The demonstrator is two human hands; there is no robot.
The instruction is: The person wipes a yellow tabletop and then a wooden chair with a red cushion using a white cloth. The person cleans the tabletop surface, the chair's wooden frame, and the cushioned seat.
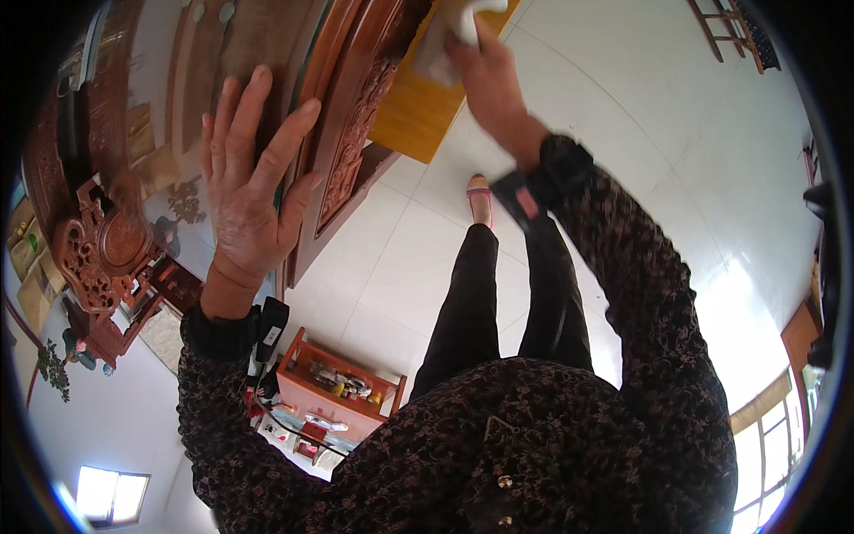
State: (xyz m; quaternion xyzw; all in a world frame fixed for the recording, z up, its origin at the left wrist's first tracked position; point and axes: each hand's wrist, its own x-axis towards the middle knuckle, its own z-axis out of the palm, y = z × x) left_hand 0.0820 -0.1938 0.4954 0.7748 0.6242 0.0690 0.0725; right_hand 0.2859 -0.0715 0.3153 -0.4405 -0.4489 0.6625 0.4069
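Observation:
My right hand [494,89], slightly blurred, is closed around a whitish cloth [436,55] at the top of the view. Beneath the cloth lies a yellow wooden board or bench top [411,123]; whether the two touch I cannot tell. At the left my left hand [247,182] is open, fingers spread and holding nothing. It is over the glossy top of a dark red-brown table [187,98] with a carved side [351,169]. Contact between that palm and the tabletop is unclear. Both wrists wear black bands.
A carved wooden chair [107,240] stands beyond the table at the left. Near my left elbow is a small reddish cabinet [342,383] holding small items. Pale floor tiles [374,294] lie around my legs. A wooden ladder-like frame [729,31] is at the upper right.

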